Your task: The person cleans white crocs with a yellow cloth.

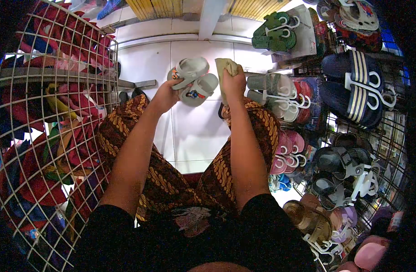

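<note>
My left hand [164, 96] is closed on a pair of small light grey sandals [194, 68] with coloured cartoon figures on them. They are held up over the floor between my knees, one above the other. In my right hand [234, 84] a beige-green cloth [222, 75] is bunched, with its flat end hanging to the left. A narrow gap lies between the cloth and the sandals, so the two do not touch. The fingers of the left hand are partly hidden behind the sandals.
A white wire grid [58, 72] with dark red cloth items behind it stands at my left. On the right, racks hold navy striped slides [353, 90], green sandals [275, 31], pink sandals [289, 149] and black sandals [339, 158] on white hangers. White tiles [190, 140] cover the floor.
</note>
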Available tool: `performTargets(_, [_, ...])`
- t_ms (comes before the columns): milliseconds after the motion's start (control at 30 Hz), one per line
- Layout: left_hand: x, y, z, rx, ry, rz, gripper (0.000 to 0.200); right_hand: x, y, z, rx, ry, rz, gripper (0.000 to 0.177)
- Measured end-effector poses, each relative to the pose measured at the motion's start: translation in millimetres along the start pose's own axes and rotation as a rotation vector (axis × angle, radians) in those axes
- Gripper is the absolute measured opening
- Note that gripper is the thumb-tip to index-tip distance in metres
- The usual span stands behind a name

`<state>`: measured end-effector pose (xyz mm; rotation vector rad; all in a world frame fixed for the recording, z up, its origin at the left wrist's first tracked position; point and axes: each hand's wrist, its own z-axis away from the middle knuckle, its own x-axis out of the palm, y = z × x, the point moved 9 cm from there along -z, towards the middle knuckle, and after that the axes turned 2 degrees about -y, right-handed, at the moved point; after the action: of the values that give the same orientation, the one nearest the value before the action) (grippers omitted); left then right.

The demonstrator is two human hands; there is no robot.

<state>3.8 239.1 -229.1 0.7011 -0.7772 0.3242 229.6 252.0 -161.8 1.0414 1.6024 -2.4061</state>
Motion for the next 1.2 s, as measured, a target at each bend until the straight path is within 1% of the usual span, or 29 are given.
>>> performTargets(67, [-0.5,-3.5,6.2,-0.072,0.027,0.019,0.039,7.4,9.1,-4.8,-0.033,-0.036,-0.064,0.033])
performTargets(100, [3.2,-2.9,11.4,-0.107,0.04,0.028,0.039,15.2,12.5,-3.8,0.028,-0.118,-0.196,0.034])
performTargets(167, [18.1,4.4,16.6,-0.082,0.016,0.088,0.04,32.3,15.1,0.4,0.15,-0.284,-0.46,0.036])
performTargets(200, [22.3,6.7,18.0,-0.068,0.005,0.118,0.04,43.6,16.5,1.4,0.145,-0.381,-0.512,0.035])
performTargets(267, [11.0,8.5,8.5,-0.031,-0.015,0.145,0.045,67.4,23.3,4.5,0.137,-0.577,-0.614,0.033])
performTargets(300, [6.4,9.9,4.6,-0.011,-0.025,0.159,0.048,65.7,9.8,14.4,0.151,-0.665,-0.57,0.043])
performTargets(400, [-7.2,13.3,6.8,-0.005,0.158,0.112,0.039,61.1,-11.2,38.2,0.227,-0.768,-0.638,0.045])
performTargets(433, [-5.0,14.4,7.6,0.019,0.154,0.097,0.038,61.1,-14.1,40.6,0.162,-0.768,-0.588,0.049])
performTargets(533, [-9.7,16.9,12.5,0.066,0.24,0.047,0.039,76.8,-34.1,63.1,0.142,-0.952,-0.651,0.049])
performTargets(567, [-11.4,17.3,12.9,0.084,0.237,0.033,0.039,74.4,-46.4,69.5,0.02,-0.92,-0.53,0.049])
performTargets(633, [-43.4,10.3,-3.4,0.156,0.219,-0.003,0.04,72.9,-33.8,70.8,0.076,-0.865,-0.369,0.056])
performTargets(667, [-92.4,-11.4,-33.3,0.166,0.192,0.105,0.042,76.9,-32.4,69.0,0.072,-0.858,-0.38,0.055])
performTargets(700, [-60.3,1.3,-9.9,0.243,0.217,0.004,0.041,80.8,-30.2,67.2,0.067,-0.851,-0.392,0.054])
performTargets(733, [-69.2,1.6,-18.4,0.285,0.231,-0.011,0.039,78.0,-35.3,72.4,0.114,-0.903,-0.415,0.052])
performTargets(767, [-77.7,2.0,-26.3,0.328,0.247,-0.026,0.036,81.1,-31.1,71.1,0.13,-0.946,-0.527,0.049])
performTargets(800, [-70.0,7.9,-19.7,0.345,0.182,-0.08,0.029,82.0,-30.5,68.9,0.136,-0.966,-0.61,0.047])
performTargets(833, [-68.3,5.3,-25.0,0.314,0.222,0.107,0.024,82.5,-30.8,66.8,0.145,-0.987,-0.693,0.045])
performTargets(867, [-52.8,18.2,-12.0,0.403,0.217,-0.23,0.024,82.6,-34.4,67.3,0.162,-0.981,-0.685,0.044])
performTargets(900, [-45.7,17.9,-9.6,0.294,0.319,-0.201,0.027,82.8,-37.9,67.5,0.179,-0.975,-0.678,0.043])
performTargets(933, [-48.0,18.3,-11.4,0.354,0.312,-0.481,0.028,82.0,-41.8,70.0,0.107,-0.957,-0.614,0.043])
performTargets(967, [-53.3,8.2,-20.7,0.298,0.311,-0.436,0.027,81.1,-46.1,72.5,0.037,-0.934,-0.55,0.043])
performTargets(1000, [-56.9,-3.6,-26.5,0.227,0.31,-0.387,0.028,82.2,-46.7,71.1,0.043,-0.94,-0.559,0.043])
performTargets(1067, [-24.9,23.3,-2.8,0.334,0.304,-0.513,0.027,80.1,-39.4,69.7,0.072,-0.945,-0.572,0.042])
performTargets(1100, [-21.5,26.8,-0.3,0.33,0.303,-0.498,0.027,81.6,-37.9,69.0,0.196,-0.964,-0.645,0.042])
performTargets(1133, [-15.5,32.0,3.6,0.327,0.302,-0.484,0.026,79.4,-42.5,67.7,0.188,-0.957,-0.637,0.04])
performTargets(1200, [-18.2,18.7,2.9,0.194,0.309,-0.294,0.025,70.1,-52.4,70.7,0.175,-0.945,-0.614,0.038])
